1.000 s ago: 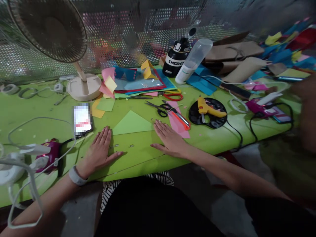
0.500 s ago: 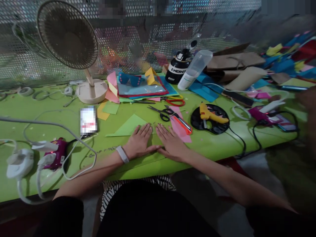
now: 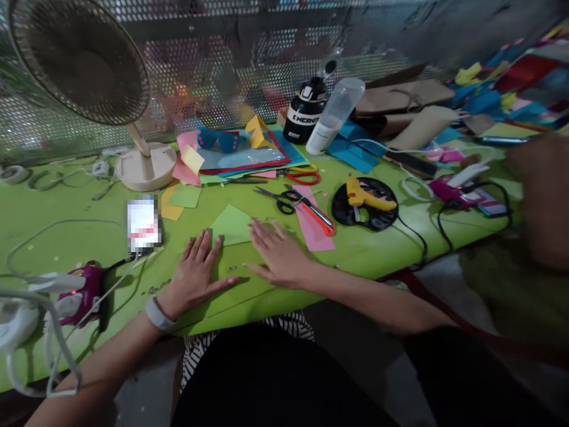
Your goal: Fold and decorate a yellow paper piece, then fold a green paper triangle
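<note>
A light green sheet of paper (image 3: 232, 226) lies flat on the green table, its far corner pointing away from me. My left hand (image 3: 198, 270) rests flat with fingers spread over the paper's left end. At the right end, my right hand (image 3: 278, 255) lies palm down, fingertips on the paper and thumb stretched toward the left. Both hands are open. Beyond my right hand are black-handled scissors (image 3: 284, 204), an orange box cutter (image 3: 317, 218) and a strip of pink paper (image 3: 313, 228).
A yellow glue gun (image 3: 368, 198) lies on a black round plate to the right. A fan (image 3: 144, 166), a phone (image 3: 143, 225) and a purple power strip (image 3: 86, 293) with cables stand left. Bottles (image 3: 306, 112) and papers line the back. A blurred person (image 3: 544, 196) is at right.
My hands, close together with thumbs touching before, are now apart: the left has slid out to the left along the paper. The view has shifted slightly, moving the table's items leftward.
</note>
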`<state>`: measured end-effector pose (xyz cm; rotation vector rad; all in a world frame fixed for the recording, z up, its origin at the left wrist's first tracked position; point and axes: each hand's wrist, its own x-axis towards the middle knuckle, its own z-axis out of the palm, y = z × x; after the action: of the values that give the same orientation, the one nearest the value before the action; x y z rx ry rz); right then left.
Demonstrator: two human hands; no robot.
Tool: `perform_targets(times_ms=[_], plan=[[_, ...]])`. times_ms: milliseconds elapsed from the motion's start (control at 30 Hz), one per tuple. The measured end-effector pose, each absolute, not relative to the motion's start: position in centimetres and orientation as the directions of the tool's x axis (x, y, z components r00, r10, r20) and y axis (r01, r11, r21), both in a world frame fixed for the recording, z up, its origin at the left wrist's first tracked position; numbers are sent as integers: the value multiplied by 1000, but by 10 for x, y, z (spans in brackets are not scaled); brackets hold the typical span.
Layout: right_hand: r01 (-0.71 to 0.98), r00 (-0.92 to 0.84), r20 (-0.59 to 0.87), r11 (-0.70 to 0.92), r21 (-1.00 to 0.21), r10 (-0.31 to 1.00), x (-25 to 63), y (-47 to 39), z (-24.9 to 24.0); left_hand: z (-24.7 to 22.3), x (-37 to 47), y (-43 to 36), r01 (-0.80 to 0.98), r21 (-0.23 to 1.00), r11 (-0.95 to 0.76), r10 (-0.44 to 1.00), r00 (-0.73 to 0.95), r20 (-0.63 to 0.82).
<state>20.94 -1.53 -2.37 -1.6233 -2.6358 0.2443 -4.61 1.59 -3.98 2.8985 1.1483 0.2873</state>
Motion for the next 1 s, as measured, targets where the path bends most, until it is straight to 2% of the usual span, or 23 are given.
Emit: perform_targets(times_ms=[67,167,400,500,600,700,800,900,1000], plan=[[834,-539,-45,526,-166,841,185,-5,-22,-41,-44,17,677,68,-733,678,718,160],[819,-565,-75,547,-172,822,173,3,-26,-41,-44,20,672,59,-738,672,724,158],[934,-346,-72,336,-122,936,239,-27,-40,-37,-68,18,696,36,-717,690,702,178],[961,-268,-31,264,-79,963,264,-36,-39,-35,-78,15,766,8,-643,758,635,147],[971,-221,48,224,-84,974,267,-30,-31,-29,-71,12,821,1,-571,809,563,169],[952,-242,152,265,-154,958,250,-13,-18,-17,-48,9,810,13,-586,784,563,263],[905,-329,127,351,-241,936,232,6,-8,-1,-25,4,734,77,-675,720,631,290],[853,-380,17,357,-382,925,227,21,-6,9,-15,1,701,229,-675,735,613,290],[777,-269,-60,180,-604,961,229,27,-8,10,-14,5,705,444,-554,826,531,188]])
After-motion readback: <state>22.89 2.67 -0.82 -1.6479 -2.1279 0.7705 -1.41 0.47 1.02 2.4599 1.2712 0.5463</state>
